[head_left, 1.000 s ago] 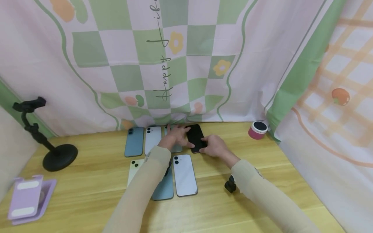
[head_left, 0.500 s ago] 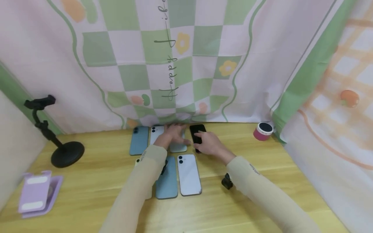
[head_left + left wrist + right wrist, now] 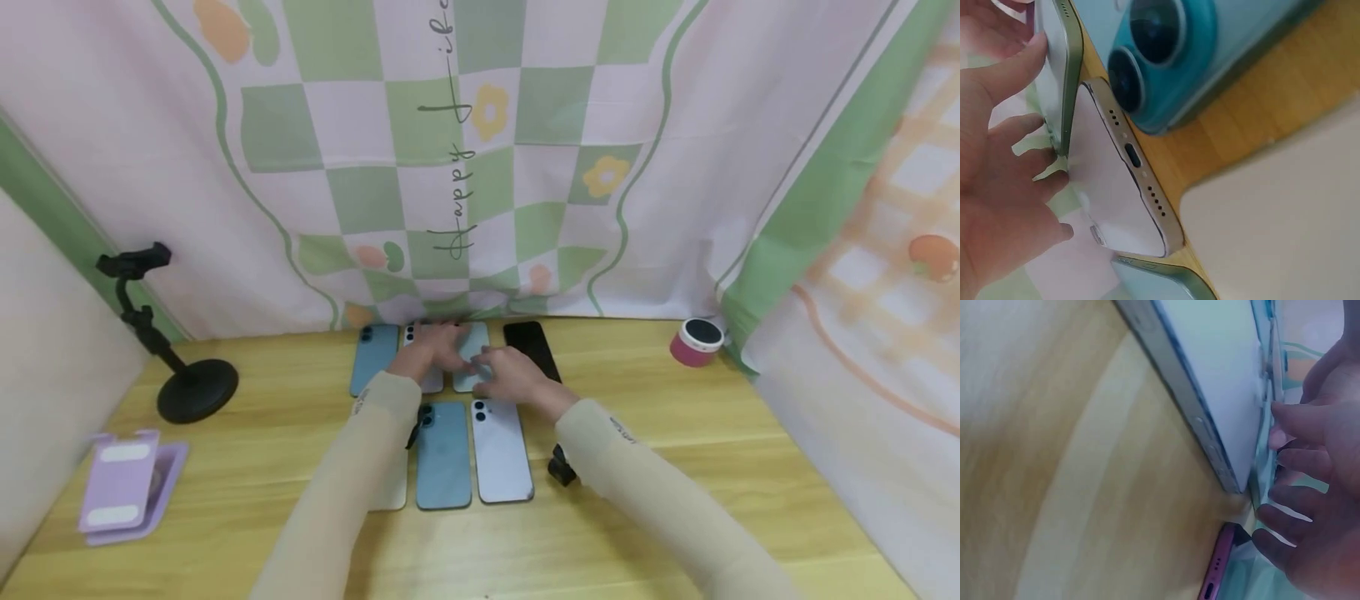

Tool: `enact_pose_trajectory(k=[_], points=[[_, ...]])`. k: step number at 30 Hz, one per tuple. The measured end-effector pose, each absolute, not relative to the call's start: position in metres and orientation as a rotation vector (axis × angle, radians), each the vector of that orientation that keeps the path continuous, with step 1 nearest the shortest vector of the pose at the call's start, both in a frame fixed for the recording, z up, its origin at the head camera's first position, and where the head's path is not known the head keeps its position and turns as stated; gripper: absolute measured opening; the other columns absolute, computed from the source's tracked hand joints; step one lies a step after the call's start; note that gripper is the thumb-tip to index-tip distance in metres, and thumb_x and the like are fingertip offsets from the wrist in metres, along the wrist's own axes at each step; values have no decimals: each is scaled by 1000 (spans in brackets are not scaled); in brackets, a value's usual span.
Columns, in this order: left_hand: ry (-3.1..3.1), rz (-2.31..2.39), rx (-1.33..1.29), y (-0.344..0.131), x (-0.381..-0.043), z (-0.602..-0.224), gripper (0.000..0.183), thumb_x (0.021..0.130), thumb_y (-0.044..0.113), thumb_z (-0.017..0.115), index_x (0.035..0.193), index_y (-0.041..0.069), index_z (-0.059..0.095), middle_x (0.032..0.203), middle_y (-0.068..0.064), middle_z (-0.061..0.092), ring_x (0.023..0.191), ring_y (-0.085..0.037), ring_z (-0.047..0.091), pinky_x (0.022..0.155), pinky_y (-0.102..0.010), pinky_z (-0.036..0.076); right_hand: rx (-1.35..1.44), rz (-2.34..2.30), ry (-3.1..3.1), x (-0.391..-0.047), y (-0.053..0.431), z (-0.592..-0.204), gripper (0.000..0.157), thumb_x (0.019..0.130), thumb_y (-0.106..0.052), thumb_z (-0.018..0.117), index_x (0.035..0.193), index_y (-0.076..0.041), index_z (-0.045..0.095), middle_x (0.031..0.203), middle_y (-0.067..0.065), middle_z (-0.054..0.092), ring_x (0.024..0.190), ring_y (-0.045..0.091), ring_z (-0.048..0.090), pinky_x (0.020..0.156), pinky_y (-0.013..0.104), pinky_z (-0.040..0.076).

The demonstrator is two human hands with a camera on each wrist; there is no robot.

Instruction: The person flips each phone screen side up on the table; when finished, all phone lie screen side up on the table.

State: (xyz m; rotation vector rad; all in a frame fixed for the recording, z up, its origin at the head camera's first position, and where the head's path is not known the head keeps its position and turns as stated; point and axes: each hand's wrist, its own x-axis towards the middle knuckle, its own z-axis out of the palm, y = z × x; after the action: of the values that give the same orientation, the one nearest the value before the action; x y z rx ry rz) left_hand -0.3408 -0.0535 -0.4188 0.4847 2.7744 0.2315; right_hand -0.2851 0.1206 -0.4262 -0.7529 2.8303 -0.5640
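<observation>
In the head view, my left hand [image 3: 435, 348] lies over the back row, between a white phone [image 3: 432, 383] and a pale green-blue phone [image 3: 472, 333]. The left wrist view shows its thumb touching that pale phone [image 3: 1060, 75], the other fingers spread. My right hand [image 3: 513, 373] reaches across to the pale phone's right side; its fingers look extended in the right wrist view, and contact is unclear. Just right stands a black-faced phone [image 3: 531, 343], partly hidden by the right hand. A blue phone [image 3: 375, 358] ends the row at left.
The front row has a cream phone [image 3: 390, 487] partly under the left sleeve, a blue phone [image 3: 444, 458] and a white phone [image 3: 502, 458]. A black stand [image 3: 197, 390] and a purple holder [image 3: 123, 487] are at left, a pink jar [image 3: 696, 343] at back right.
My right hand has left the black-faced phone and moved left to the pale phone. The left hand has shifted left, uncovering more of the pale phone. The head view has turned slightly left.
</observation>
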Motion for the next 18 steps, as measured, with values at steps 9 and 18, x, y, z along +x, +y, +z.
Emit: enact_pose_trajectory(k=[9,18], points=[[2772,317,435,-58,-341,-420,88,89,51,77,162,26,36,175,-5,23,164,-36,17,128,-71,0,-716,-535,2845,-286,116,-431,46,92,-22,78,134,-5,68,157,26,51,145,44,50,120,53,44],[2773,366,451,-58,-343,-421,87,87,44,81,161,24,39,173,-6,28,162,-38,21,128,-72,3,-668,-563,2835,-285,112,-431,44,93,-20,78,134,-4,68,158,23,49,147,41,49,119,51,45]])
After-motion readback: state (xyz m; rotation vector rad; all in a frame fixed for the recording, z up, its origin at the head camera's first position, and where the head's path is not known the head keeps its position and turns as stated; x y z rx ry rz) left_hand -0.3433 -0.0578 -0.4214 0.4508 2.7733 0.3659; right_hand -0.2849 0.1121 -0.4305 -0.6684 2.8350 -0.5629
